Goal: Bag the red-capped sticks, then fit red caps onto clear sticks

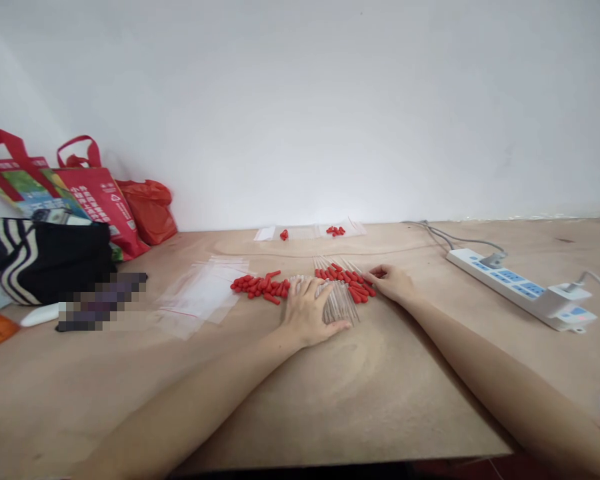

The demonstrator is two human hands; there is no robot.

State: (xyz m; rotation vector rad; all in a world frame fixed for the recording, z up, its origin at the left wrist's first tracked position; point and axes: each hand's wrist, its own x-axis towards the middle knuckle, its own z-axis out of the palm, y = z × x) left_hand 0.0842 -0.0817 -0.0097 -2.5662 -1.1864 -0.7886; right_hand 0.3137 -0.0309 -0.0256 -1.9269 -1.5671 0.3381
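My left hand (307, 310) lies palm down with its fingers spread over a pile of thin clear glass tubes (341, 303). Just left of its fingertips is a heap of loose red rubber bulbs (260, 285). To the right of the tubes lie droppers with red bulbs (347, 277), their clear stems pointing away from me. At the right edge of these, my right hand (393, 283) rests on its side with fingers curled and fingertips close together. Whatever may be between those fingertips is too small to make out.
Clear zip bags (200, 293) lie left of the bulbs. Against the wall are filled bags (337, 231) with red-bulbed pieces. A power strip (520, 287) with cables is on the right. Shopping bags (100, 200), a black striped bag (55, 260) and a blurred-out item (103, 301) occupy the left.
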